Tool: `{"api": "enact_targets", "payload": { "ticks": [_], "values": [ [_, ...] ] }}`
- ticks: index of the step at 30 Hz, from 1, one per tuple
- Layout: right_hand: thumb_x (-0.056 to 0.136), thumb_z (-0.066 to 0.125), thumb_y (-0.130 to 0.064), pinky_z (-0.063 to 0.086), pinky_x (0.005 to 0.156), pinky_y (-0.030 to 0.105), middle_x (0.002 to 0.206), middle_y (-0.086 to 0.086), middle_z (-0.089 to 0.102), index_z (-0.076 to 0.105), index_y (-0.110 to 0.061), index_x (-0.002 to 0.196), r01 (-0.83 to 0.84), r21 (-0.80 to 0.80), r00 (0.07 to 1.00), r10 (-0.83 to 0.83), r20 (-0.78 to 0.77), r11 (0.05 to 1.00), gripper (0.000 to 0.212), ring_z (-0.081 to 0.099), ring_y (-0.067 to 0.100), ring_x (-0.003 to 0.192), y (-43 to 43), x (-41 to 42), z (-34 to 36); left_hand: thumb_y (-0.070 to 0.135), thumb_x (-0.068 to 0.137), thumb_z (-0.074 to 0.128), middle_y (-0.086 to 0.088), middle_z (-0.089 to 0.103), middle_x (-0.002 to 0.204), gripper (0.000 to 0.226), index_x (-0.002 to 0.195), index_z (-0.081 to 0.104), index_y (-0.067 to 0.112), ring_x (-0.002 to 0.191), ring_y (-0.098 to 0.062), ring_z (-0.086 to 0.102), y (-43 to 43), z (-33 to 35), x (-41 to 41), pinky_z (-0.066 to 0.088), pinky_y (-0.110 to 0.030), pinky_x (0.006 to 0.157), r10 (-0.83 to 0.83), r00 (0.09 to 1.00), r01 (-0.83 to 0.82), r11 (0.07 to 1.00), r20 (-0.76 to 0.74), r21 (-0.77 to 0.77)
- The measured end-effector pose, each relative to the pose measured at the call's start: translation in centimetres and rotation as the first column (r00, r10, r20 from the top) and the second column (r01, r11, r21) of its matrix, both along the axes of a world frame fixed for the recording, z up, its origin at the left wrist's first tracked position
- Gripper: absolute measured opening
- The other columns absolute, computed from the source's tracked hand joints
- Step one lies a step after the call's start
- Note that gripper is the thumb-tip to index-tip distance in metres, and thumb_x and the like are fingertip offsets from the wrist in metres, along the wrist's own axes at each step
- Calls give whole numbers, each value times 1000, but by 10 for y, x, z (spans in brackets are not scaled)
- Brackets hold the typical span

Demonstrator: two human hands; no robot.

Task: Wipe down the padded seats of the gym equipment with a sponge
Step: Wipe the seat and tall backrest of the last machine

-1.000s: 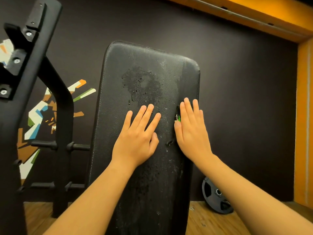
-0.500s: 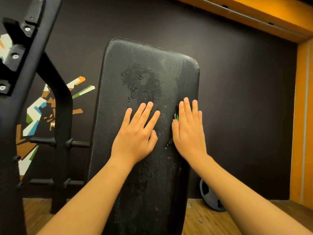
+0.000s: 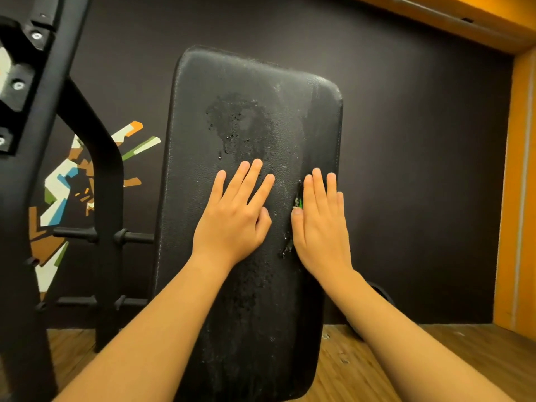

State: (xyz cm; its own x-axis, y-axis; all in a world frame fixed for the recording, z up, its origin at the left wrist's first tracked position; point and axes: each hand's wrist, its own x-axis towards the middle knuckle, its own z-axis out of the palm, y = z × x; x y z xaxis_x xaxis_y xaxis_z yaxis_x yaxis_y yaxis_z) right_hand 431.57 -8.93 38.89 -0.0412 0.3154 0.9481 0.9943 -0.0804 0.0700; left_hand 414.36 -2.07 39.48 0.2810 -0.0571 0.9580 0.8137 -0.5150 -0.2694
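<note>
Found the black padded seat (image 3: 252,111) tilted up close to upright, smack in the middle, with the dark wall (image 3: 420,140) right behind it. Had the left hand (image 3: 232,221) laid flat on the pad around mid-height, with fingers (image 3: 246,181) straight and fanned a little apart and the thumb tucked in beside the palm. Had the right hand (image 3: 319,227) flat too, just beside the left one and hard up against the pad's right edge, with fingers (image 3: 317,187) straight and held together.

Spotted only a sliver of the sponge (image 3: 298,203), green, poking out at the inner edge of that right hand near the thumb tip. Probably pinned between palm and pad, but couldn't make out how much of it under there.

Noticed a wet patch (image 3: 232,120) with droplets just above the left fingertips, plus more beading down the pad between and below the two hands.

Off to the left, caught a black steel frame (image 3: 107,184) with stubby pegs (image 3: 75,235) sticking out, and a colourful angular mural (image 3: 66,187) on the wall behind it. Saw wooden floor (image 3: 420,358) underneath and orange trim (image 3: 519,198) along the top and right side.
</note>
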Motion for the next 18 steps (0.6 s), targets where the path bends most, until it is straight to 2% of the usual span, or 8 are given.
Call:
{"api": "enact_targets", "payload": {
  "ticks": [5,9,13,18],
  "values": [
    [108,24,-34,6,127,47,171,7,2,6,-11,161,-28,-29,999,28,-21,999,60,-12,22,157,-9,-4,-45,30,101,38,-14,28,164,56,155,40,15,152,-30,27,0,-1,1,21,-55,121,-12,1000,12,1000,3,3],
    [107,27,-33,9,126,49,171,7,6,12,-10,161,-25,-52,1000,24,-14,998,61,-7,23,158,-12,-7,-85,30,100,39,-14,30,163,56,154,42,14,151,-31,28,1,-1,1,22,-56,121,-18,1000,18,1000,13,12],
    [107,24,-34,7,127,49,171,7,6,14,-9,162,15,-53,999,-13,40,998,61,-8,25,158,-9,-3,-74,29,100,40,-14,31,163,55,153,43,14,151,-30,29,1,-1,2,21,-55,121,-32,999,31,999,19,28],
    [108,24,-34,5,127,46,171,9,6,15,-7,162,29,-9,1000,-29,7,1000,61,-8,25,158,-4,-5,-45,29,100,39,-14,30,163,56,153,42,15,151,-30,28,2,-1,2,21,-55,121,-22,1000,21,999,18,35]
  ]
}}
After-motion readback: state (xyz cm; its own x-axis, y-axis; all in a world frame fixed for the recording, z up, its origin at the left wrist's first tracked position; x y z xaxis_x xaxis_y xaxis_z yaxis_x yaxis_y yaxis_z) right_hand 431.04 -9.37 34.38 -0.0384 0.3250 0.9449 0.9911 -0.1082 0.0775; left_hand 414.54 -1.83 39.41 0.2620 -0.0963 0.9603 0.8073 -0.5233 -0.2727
